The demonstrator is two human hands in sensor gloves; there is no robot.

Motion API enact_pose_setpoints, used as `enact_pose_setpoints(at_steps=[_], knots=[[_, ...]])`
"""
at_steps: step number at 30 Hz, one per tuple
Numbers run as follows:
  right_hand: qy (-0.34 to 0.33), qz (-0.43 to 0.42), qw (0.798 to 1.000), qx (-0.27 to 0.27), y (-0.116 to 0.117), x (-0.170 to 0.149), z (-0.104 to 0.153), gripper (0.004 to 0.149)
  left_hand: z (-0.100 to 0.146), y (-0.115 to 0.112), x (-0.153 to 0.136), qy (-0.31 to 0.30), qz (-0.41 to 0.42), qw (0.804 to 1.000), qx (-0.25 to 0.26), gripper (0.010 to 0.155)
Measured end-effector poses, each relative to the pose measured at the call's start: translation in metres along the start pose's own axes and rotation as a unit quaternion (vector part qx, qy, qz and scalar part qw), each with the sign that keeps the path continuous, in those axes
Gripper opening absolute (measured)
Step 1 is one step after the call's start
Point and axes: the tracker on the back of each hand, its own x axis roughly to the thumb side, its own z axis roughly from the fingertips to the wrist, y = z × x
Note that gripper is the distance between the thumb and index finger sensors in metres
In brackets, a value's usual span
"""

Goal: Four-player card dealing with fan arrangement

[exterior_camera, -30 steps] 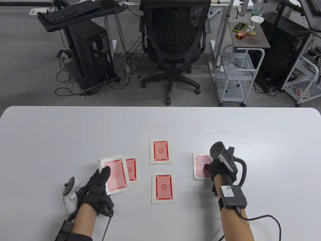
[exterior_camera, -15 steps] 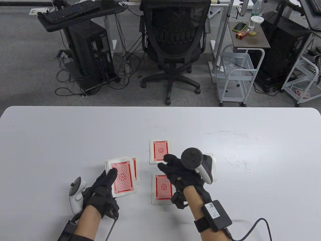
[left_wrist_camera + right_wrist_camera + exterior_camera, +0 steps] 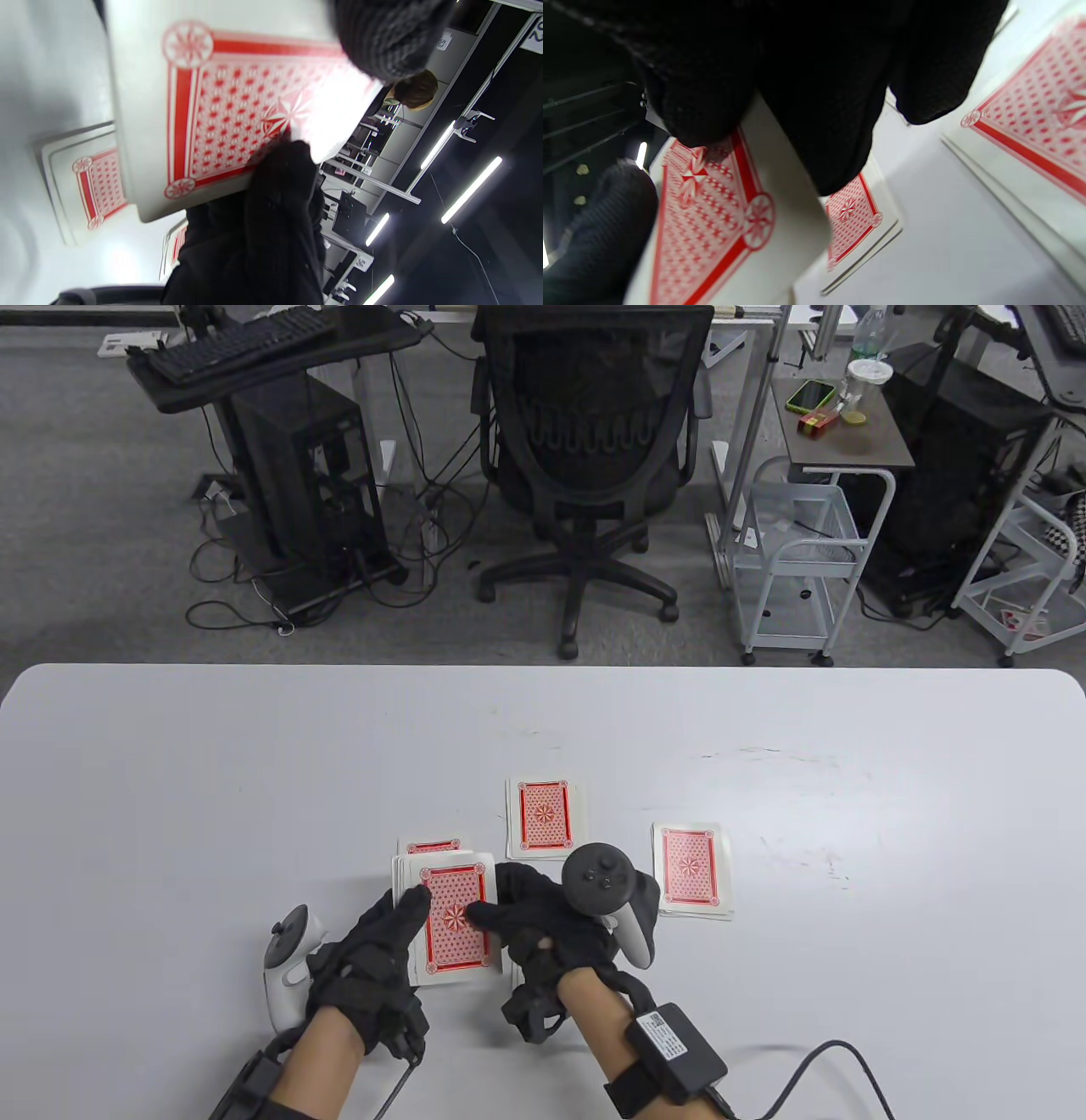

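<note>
Since half a second ago the right hand [image 3: 551, 920] has swung leftward from above the near and far piles to meet the deck [image 3: 454, 920], and the left hand [image 3: 373, 963] has carried that deck rightward, so it now hides most of the left pile [image 3: 433, 846].

The deck lies face down across the left hand's fingers [image 3: 411, 899], held above the counter [image 3: 170, 780], red back up. Its long axis runs away from the person, tipped slightly, short edges near and far. The left thumb tip presses on the deck's left edge, the other fingers closed beneath; the left wrist view shows a gloved fingertip [image 3: 382, 38] on the top card's back.

The right hand's fingers [image 3: 488, 912] are together on the deck's right side, the thumb tip touching the top card near its centre star. In the right wrist view that fingertip [image 3: 700, 114] sits on the card back [image 3: 708, 220], another finger bearing on the white border. Whether they pinch a card free I cannot tell.

Beyond the right fingers lies the far pile [image 3: 545, 819], upright, long axis pointing away. To the right of the knuckles, well apart, is the right pile [image 3: 691, 869], same orientation. The near pile is almost wholly hidden under the right hand.
</note>
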Motion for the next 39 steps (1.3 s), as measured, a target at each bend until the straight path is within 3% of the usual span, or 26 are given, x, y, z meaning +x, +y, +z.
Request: enact_pose_setpoints(at_steps=[5,8,11,14,21,25,27,30,32,36,39], knots=[[0.014,-0.021,1.000,0.017,-0.023,-0.011,0.001,0.068,0.000,0.009,0.002,0.002,-0.013,1.000,0.025,0.049],[0.033,0.046,0.998,0.010,-0.041,-0.018,0.003,0.071,0.001,0.024,0.002,0.017,-0.024,0.998,0.057,0.049],[0.070,0.147,0.987,0.018,-0.044,-0.027,0.003,0.076,0.001,0.032,0.003,0.019,-0.019,0.997,0.071,0.049],[0.096,0.248,0.964,0.015,-0.038,-0.035,0.001,0.079,0.001,0.035,0.004,0.016,-0.019,0.997,0.077,0.049],[0.145,0.483,0.863,0.024,-0.009,-0.039,-0.006,0.083,0.000,0.035,0.003,0.008,-0.020,0.997,0.069,0.049],[0.120,0.471,0.874,0.002,-0.014,-0.026,-0.004,0.082,-0.001,0.035,0.003,0.005,-0.018,0.998,0.066,0.049],[0.088,0.410,0.908,-0.005,-0.018,-0.016,-0.001,0.077,-0.001,0.032,0.003,0.001,-0.018,0.998,0.061,0.049],[0.023,0.250,0.968,0.012,-0.015,0.000,0.003,0.067,-0.002,0.023,0.003,-0.003,-0.017,0.999,0.045,0.049],[0.000,0.167,0.985,0.040,-0.005,0.006,0.005,0.068,-0.003,0.016,0.001,-0.001,-0.021,0.999,0.033,0.049],[-0.016,0.086,0.993,0.084,0.016,0.008,0.003,0.073,-0.003,0.005,-0.002,0.003,-0.035,0.999,0.015,0.049],[-0.009,0.060,0.997,0.051,0.018,0.002,0.001,0.060,-0.002,0.004,-0.002,0.000,-0.036,0.999,0.020,0.048]])
